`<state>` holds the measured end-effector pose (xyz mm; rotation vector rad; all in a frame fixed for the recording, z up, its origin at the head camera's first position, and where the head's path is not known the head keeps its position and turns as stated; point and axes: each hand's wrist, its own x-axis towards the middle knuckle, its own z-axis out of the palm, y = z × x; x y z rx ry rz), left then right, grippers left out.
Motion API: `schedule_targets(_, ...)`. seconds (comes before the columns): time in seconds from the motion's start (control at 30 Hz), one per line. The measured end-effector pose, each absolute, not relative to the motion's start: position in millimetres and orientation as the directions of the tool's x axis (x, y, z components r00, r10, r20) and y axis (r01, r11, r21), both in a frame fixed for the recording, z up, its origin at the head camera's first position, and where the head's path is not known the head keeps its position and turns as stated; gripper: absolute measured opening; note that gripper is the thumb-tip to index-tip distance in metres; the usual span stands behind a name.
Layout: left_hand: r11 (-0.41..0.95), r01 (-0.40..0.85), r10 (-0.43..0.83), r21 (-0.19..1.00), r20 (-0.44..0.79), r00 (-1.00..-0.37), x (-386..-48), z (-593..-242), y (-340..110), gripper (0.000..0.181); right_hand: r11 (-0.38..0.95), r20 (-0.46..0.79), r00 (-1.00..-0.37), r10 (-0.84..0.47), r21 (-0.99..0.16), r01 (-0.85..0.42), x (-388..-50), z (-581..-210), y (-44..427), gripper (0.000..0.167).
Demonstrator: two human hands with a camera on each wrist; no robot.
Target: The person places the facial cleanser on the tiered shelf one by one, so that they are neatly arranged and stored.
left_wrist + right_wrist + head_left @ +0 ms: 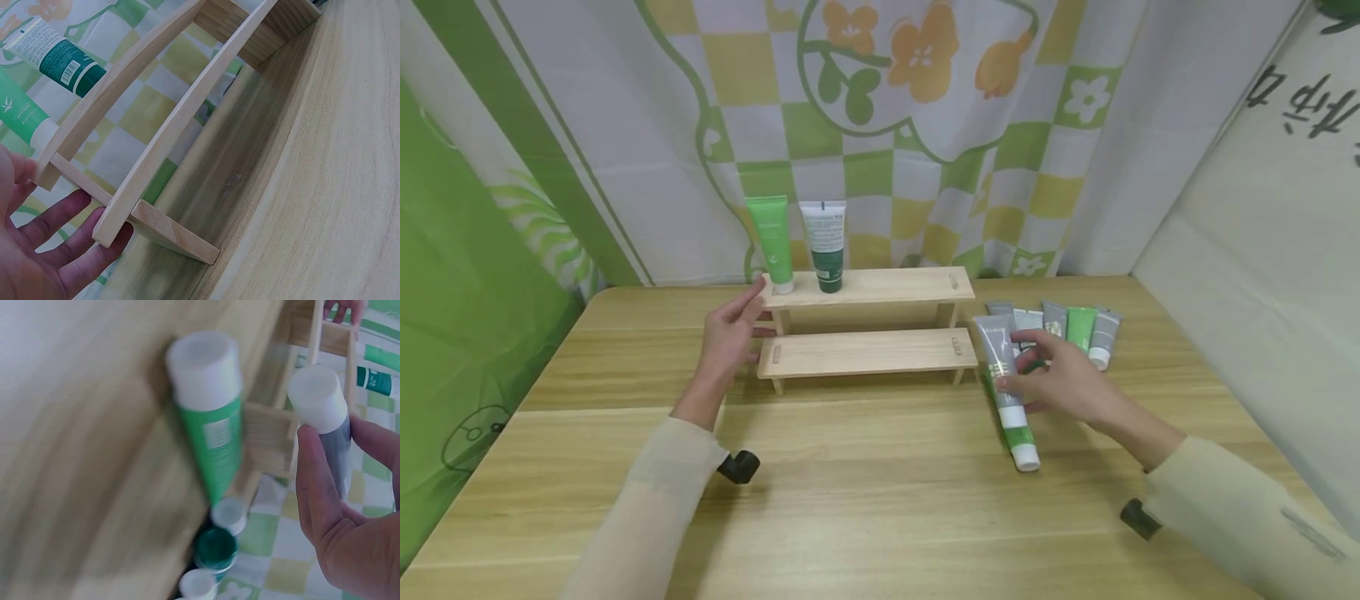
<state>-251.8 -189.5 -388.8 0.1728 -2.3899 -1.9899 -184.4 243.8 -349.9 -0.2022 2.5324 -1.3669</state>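
Observation:
In the head view, a two-tier wooden shelf (865,354) stands on the table. My left hand (726,333) is at its left end, with spread, relaxed fingers touching the boards. A light green tube (771,242) and a white and dark green tube (825,250) stand on the upper tier. To the right of the shelf, my right hand (1063,379) pinches a grey tube (997,354), white cap downward, between thumb and fingers. Under it, partly hidden, lies a green tube (1021,437) with a white cap. The right wrist view shows the held tube's white cap (317,397) close up.
Behind my right hand several tubes lie in a row, among them a green one (1081,327) and a grey one (1105,333); my hand partly covers the row. A patterned curtain (910,183) hangs at the table's back edge.

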Motion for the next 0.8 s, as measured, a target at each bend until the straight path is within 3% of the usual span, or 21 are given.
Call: schedule_targets(0.8,0.177,-0.072,-0.112,0.982,-0.053,-0.992,-252.0,-389.6,-189.7,0.043,0.41,0.026,-0.971,-0.236,-0.904,-0.124,-238.9,-305.6,162.0,0.08)
